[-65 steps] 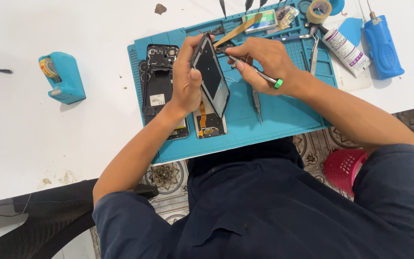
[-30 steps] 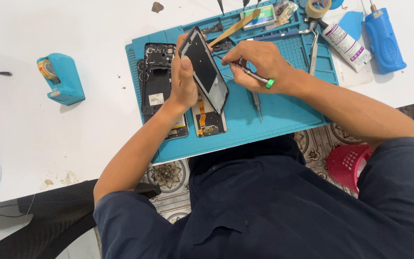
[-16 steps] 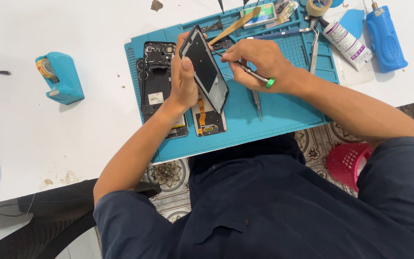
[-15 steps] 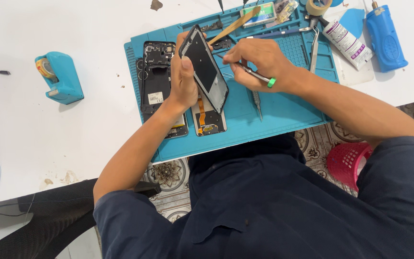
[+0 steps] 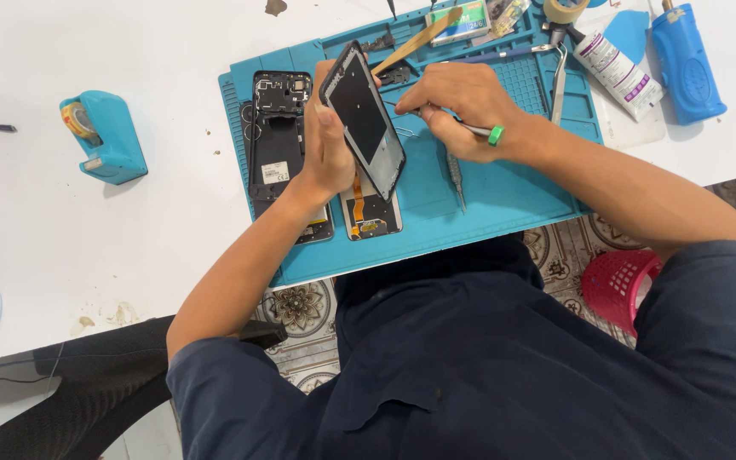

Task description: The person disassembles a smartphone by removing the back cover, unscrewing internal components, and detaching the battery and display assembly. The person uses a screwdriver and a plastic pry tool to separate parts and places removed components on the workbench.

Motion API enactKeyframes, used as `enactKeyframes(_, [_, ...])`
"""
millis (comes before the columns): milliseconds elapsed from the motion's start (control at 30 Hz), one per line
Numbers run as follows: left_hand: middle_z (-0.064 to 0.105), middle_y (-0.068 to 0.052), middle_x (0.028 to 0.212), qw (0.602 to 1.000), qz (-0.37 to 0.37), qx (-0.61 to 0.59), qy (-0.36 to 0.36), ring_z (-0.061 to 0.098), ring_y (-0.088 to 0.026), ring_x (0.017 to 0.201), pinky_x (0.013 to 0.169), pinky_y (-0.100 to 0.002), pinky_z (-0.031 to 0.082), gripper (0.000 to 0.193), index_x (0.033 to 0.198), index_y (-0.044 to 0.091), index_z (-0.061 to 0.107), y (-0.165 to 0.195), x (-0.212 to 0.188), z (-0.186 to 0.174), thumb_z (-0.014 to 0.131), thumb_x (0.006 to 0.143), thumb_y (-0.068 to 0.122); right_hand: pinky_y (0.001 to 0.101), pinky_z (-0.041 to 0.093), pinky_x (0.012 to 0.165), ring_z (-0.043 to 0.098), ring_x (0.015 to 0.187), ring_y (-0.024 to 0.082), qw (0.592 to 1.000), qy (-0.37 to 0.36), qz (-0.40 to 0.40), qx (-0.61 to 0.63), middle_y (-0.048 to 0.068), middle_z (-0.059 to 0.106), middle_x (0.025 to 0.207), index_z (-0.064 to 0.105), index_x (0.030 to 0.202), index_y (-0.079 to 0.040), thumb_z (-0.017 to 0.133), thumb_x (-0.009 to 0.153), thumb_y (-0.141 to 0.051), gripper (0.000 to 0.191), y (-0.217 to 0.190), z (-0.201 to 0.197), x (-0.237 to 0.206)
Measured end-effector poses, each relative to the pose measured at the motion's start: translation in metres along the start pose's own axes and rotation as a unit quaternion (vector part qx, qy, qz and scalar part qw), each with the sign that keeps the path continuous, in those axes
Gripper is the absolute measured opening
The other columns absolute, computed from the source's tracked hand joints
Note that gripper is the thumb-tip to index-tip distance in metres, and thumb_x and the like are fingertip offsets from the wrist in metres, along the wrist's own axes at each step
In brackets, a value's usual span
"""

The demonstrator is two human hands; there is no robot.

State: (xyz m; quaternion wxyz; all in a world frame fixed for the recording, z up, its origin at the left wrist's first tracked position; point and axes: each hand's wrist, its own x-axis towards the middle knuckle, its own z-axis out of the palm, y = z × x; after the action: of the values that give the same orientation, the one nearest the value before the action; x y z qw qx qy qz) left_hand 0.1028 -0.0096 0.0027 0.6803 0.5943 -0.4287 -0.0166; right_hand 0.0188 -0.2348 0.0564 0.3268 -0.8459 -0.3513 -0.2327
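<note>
Blue mat [image 5: 504, 192]: tilted phone frame [image 5: 363, 119] in left hand [image 5: 327, 149].

Bright even overhead light, soft shadows, sharp focus, slight edge distortion.

Right hand [image 5: 462, 106] wraps the green-capped tool [image 5: 480, 130], so its tip is hidden behind the fingers. Left hand [image 5: 327, 145] covers part of the opened phone body [image 5: 276, 145] and the lifted screen panel's [image 5: 363, 119] near edge. Tape roll [image 5: 566, 8] and blue device [image 5: 683, 51] are cut off at the top edge. Small bits in mat trays: too small to tell.
</note>
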Motion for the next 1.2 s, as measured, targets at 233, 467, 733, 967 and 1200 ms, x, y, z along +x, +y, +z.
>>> enactKeyframes(233, [0.063,-0.008,0.112,1.000,0.004,-0.005,0.003,0.063,-0.011,0.092,0.080,-0.024,0.054,0.083,0.139,0.000,0.046,-0.001,0.001,0.001,0.027,0.106,0.074,0.0421,0.052,0.072,0.063,0.076,0.030,1.000,-0.011,-0.002,0.024,0.015,0.067,0.087,0.070,0.101,0.003,0.053,0.081,0.005,0.026,0.000,-0.001,0.002])
enactKeyframes(467, [0.058,-0.008,0.114,1.000,0.010,0.016,0.017,0.059,-0.013,0.094,0.085,-0.027,0.051,0.082,0.137,0.000,0.051,-0.009,0.000,0.001,0.024,0.108,0.071,0.0413,0.053,0.072,0.063,0.077,0.029,0.999,-0.024,0.005,0.034,0.015,0.068,0.089,0.070,0.100,0.003,0.052,0.083,0.004,0.025,0.002,0.000,0.001])
enactKeyframes(733, [0.056,-0.007,0.116,0.998,0.035,0.044,0.018,0.059,-0.014,0.101,0.092,-0.028,0.051,0.078,0.140,0.000,0.051,-0.016,-0.001,0.001,0.019,0.113,0.067,0.0408,0.053,0.072,0.064,0.077,0.029,0.998,-0.039,0.022,0.046,0.014,0.066,0.085,0.070,0.097,0.002,0.051,0.087,-0.001,0.022,0.003,0.001,-0.001])
enactKeyframes(967, [0.055,-0.006,0.118,1.000,0.006,-0.004,0.009,0.060,-0.010,0.091,0.081,-0.023,0.053,0.076,0.142,0.000,0.047,-0.015,-0.002,0.001,0.022,0.112,0.065,0.0408,0.053,0.070,0.063,0.074,0.029,0.996,-0.053,0.036,0.061,0.014,0.066,0.083,0.069,0.093,0.002,0.050,0.088,-0.004,0.021,0.004,0.002,-0.001])
enactKeyframes(1200, [0.055,-0.006,0.116,0.999,-0.011,-0.030,0.008,0.062,-0.011,0.090,0.080,-0.025,0.054,0.074,0.145,0.000,0.042,-0.013,-0.001,0.001,0.026,0.111,0.064,0.0401,0.052,0.066,0.063,0.070,0.029,0.991,-0.092,0.070,0.072,0.014,0.066,0.080,0.069,0.088,0.002,0.049,0.084,-0.005,0.022,0.004,0.003,-0.001])
